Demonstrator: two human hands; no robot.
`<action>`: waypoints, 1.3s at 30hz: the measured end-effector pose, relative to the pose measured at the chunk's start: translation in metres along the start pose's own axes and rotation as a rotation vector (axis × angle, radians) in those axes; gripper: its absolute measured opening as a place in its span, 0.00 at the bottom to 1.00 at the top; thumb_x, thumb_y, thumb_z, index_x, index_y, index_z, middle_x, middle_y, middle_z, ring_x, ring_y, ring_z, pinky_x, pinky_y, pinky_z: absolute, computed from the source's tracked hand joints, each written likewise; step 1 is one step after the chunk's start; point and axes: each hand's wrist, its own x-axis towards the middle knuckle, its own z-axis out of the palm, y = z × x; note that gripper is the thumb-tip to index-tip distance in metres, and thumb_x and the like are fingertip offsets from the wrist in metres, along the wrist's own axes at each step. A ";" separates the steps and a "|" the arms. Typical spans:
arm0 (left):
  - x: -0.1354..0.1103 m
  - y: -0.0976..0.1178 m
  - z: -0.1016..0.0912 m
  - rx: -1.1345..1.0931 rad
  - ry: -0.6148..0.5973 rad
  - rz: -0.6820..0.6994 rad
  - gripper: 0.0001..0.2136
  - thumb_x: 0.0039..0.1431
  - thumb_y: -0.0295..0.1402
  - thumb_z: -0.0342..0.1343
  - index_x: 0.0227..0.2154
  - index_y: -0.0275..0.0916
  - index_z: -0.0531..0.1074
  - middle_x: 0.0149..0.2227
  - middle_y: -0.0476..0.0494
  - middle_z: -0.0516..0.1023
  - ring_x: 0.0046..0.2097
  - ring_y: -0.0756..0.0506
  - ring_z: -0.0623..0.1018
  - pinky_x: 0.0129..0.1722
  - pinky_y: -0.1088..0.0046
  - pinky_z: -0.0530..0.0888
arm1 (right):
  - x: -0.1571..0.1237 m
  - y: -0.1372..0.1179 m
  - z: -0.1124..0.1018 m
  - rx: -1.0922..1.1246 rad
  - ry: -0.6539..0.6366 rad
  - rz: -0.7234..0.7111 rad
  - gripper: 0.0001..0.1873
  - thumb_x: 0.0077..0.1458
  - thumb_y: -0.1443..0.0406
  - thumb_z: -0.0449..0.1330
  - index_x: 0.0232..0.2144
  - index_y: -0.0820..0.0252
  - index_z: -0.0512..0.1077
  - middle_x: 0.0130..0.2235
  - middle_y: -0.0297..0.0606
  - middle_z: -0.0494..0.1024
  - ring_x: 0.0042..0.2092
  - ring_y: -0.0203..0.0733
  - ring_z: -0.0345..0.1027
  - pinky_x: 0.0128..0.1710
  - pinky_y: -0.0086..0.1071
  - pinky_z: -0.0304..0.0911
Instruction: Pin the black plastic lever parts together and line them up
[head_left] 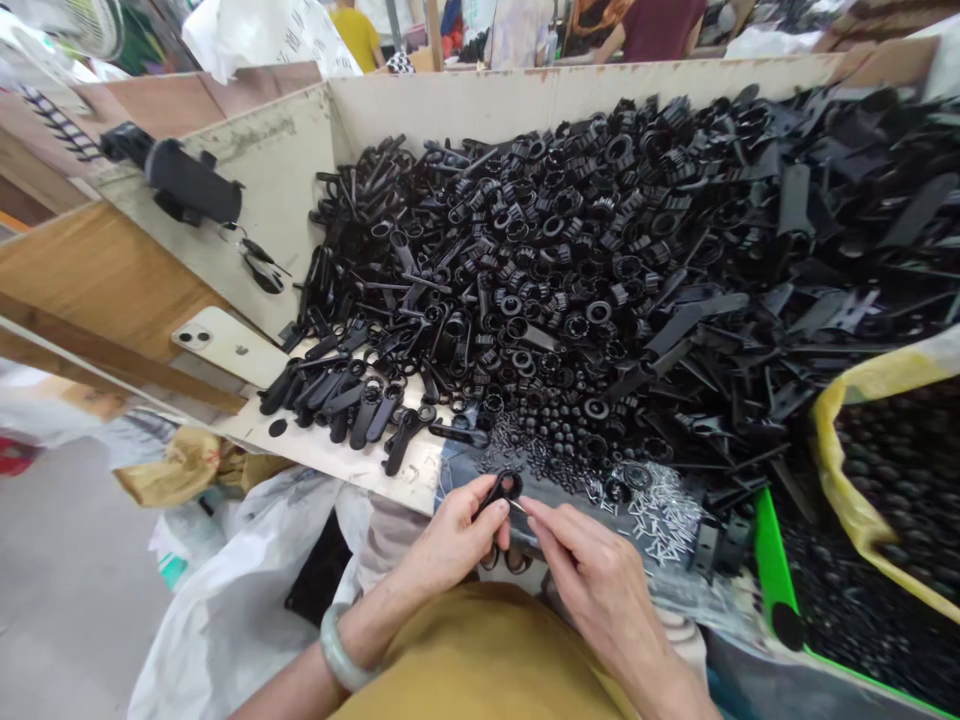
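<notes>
My left hand (461, 535), with a pale bracelet on its wrist, is closed on a black ring-headed plastic part (509, 484), ring end up. The fingertips of my right hand (592, 570) pinch a small thin metal pin (519, 506) against the side of that part. Its exact kind is too small to tell. Just beyond my hands lie loose black balls (559, 430) and tiny black pieces (517, 445). To their right is a heap of shiny metal pins (667, 515). Several black handle-shaped parts (367, 410) lie in a group on the pale board at left.
A large heap of black rings and flat plastic parts (555, 230) fills the walled bench. A white phone (229, 345) and hanging keys (262, 268) are at left. At right stand a yellow-rimmed sack (855, 480) of black balls and a green-edged tray (769, 560). People sit beyond the back wall.
</notes>
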 end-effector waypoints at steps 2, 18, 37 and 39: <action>0.001 -0.001 0.000 0.004 -0.001 0.004 0.12 0.68 0.42 0.52 0.44 0.38 0.68 0.24 0.54 0.71 0.21 0.55 0.61 0.19 0.79 0.55 | 0.000 -0.001 0.001 -0.015 0.006 -0.001 0.18 0.74 0.65 0.49 0.50 0.59 0.78 0.32 0.36 0.79 0.32 0.38 0.76 0.33 0.29 0.66; 0.002 -0.005 0.002 0.016 0.011 0.009 0.10 0.67 0.41 0.51 0.40 0.40 0.67 0.23 0.56 0.69 0.21 0.54 0.59 0.21 0.78 0.56 | -0.003 -0.001 0.004 -0.177 0.005 -0.044 0.20 0.75 0.66 0.45 0.51 0.58 0.78 0.32 0.36 0.78 0.32 0.37 0.74 0.33 0.28 0.62; 0.004 -0.016 0.005 0.097 0.115 0.033 0.10 0.67 0.41 0.51 0.33 0.40 0.66 0.22 0.55 0.67 0.23 0.52 0.64 0.24 0.77 0.60 | -0.001 -0.016 0.010 -0.435 0.028 -0.115 0.21 0.66 0.78 0.48 0.48 0.65 0.78 0.29 0.35 0.78 0.29 0.39 0.72 0.29 0.33 0.57; 0.004 -0.018 0.005 0.074 0.123 0.037 0.11 0.66 0.42 0.53 0.33 0.40 0.67 0.22 0.55 0.68 0.23 0.52 0.65 0.25 0.77 0.61 | -0.001 -0.019 0.010 -0.456 0.021 -0.105 0.21 0.64 0.80 0.49 0.48 0.65 0.78 0.29 0.35 0.78 0.29 0.38 0.72 0.28 0.33 0.57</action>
